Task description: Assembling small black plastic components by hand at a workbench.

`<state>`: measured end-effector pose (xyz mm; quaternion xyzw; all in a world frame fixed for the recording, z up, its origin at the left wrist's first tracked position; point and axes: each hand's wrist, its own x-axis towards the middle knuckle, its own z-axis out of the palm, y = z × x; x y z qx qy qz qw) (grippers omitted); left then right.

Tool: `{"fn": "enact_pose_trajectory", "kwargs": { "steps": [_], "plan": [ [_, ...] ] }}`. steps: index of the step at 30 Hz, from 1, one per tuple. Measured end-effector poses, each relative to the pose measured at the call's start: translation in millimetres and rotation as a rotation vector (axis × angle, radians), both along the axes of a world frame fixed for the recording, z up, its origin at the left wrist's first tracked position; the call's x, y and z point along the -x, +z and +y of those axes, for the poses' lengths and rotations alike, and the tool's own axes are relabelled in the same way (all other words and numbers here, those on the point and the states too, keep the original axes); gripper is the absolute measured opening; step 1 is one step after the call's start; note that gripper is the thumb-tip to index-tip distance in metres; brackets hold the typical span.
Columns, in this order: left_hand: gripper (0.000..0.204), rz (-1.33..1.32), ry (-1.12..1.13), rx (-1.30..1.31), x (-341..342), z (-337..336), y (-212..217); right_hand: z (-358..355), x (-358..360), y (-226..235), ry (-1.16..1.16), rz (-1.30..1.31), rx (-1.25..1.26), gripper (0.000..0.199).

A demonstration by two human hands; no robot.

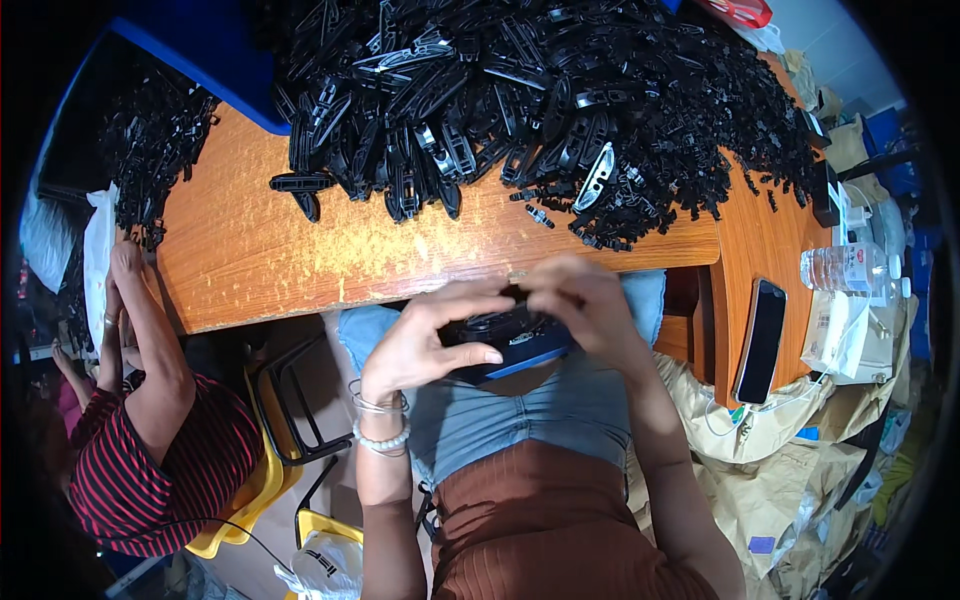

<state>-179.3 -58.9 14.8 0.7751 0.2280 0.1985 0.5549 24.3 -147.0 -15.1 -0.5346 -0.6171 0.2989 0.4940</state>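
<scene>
A brown ribbed top (540,510) fills the lower centre. Mid-frame, a dark blue box (530,355) with black contents sits over the lap. Above it, the left hand (422,340) arches, thumb apart; the right hand (592,310) blurs, fingers bent. I cannot tell what either holds. A heap of glossy black plastic parts (480,100) crowds the top of the frame.

My left forearm (385,490) near upright, wrist (382,405) angled inward; left hand (420,340) arched, fingers (462,305) reaching right, thumb (468,355) stretched apart below. My right forearm (665,450) slants leftward; right hand (592,310) curled, slightly blurred, fingers (560,278) close to left ones.
</scene>
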Motion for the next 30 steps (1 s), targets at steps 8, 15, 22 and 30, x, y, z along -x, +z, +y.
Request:
{"fn": "enact_pose_trajectory", "kwargs": {
  "steps": [8, 15, 22, 30],
  "plan": [
    [0.025, 0.339, 0.468, -1.128, -75, 59, 0, 55, 18, -5, -0.518, -0.669, -0.105, 0.008],
    [0.024, 0.232, 0.433, -1.202, -66, 72, -12, 39, 25, -2, -0.371, 0.112, -0.020, 0.014],
    [0.024, -0.317, 0.817, -0.082, -38, 25, -26, 26, 17, -9, -0.275, 0.754, 0.200, 0.019],
    [0.023, -0.453, 0.544, 0.440, -27, -20, -21, 4, 20, 0, -0.210, 0.691, 0.105, 0.014]
  ]
}}
